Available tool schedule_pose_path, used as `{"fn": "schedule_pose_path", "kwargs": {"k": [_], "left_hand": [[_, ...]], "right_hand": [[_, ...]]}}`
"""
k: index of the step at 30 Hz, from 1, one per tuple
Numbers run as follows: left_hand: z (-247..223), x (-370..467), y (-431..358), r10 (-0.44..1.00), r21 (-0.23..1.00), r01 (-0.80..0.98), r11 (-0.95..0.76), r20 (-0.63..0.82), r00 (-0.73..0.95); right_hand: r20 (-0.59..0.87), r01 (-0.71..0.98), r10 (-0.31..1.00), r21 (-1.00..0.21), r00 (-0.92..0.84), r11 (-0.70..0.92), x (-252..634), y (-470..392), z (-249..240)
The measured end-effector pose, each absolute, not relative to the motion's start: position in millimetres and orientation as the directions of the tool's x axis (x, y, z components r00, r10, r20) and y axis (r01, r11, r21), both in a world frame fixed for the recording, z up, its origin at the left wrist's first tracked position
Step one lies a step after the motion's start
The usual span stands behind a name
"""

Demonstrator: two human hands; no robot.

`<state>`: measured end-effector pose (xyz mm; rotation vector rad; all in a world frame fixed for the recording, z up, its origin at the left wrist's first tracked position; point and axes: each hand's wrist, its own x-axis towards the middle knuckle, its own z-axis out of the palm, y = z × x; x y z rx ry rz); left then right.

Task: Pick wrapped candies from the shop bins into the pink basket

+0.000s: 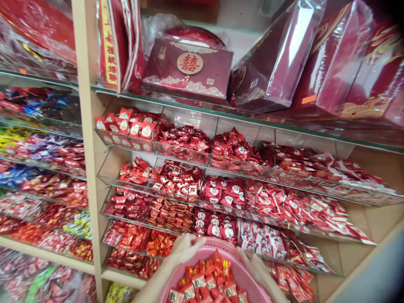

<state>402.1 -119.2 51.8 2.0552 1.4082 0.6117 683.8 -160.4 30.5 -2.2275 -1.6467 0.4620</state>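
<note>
A round pink plastic basket (256, 283) is at the bottom of the view, full of red-wrapped candies (206, 280), some with pale printed labels and some with yellow marks. My left hand (185, 248) grips the basket's rim at its far left side, thumb laid along the edge. On the far right of the rim, my right hand (252, 261) holds the same basket; its fingers are partly hidden and slightly blurred. Just beyond the hands are clear shelf bins of small red packets (214, 225).
Tiered clear bins (179, 149) of red packets fill the shelving ahead. Above them, a glass shelf (252, 115) carries dark red gift boxes (189, 69) and plastic-wrapped bags. A wooden upright (85, 126) separates a left section of colourful candies (41, 145).
</note>
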Motion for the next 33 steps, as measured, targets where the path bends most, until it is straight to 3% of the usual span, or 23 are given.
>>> {"fn": "schedule_pose_path", "kwargs": {"k": [6, 12, 20, 26, 33], "left_hand": [[60.1, 382.3, -132.2, 0.980, 0.743, 0.667, -0.059, -0.085, 0.182], [69.4, 382.6, -113.7, 0.953, 0.517, 0.852, -0.087, -0.205, 0.222], [66.6, 443.8, -124.1, 0.949, 0.486, 0.851, -0.198, -0.123, 0.291], [49.5, 491.0, -165.1, 0.974, 0.410, 0.886, -0.216, 0.025, 0.226], [46.4, 552.1, -209.5, 0.977, 0.385, 0.900, -0.204, 0.016, 0.214]], "right_hand": [[-0.179, 0.871, 0.943, -0.365, 0.280, -0.328, 659.4, -167.7, 23.8], [-0.170, 0.893, 0.964, -0.371, 0.205, -0.255, 629.0, -166.4, 38.5], [-0.054, 0.910, 0.994, -0.400, 0.094, -0.107, 627.0, -181.2, 51.0], [-0.015, 0.900, 0.996, -0.426, 0.088, -0.086, 673.9, -209.6, 38.7], [-0.035, 0.909, 0.993, -0.401, 0.111, -0.115, 733.5, -257.8, 38.6]]}}
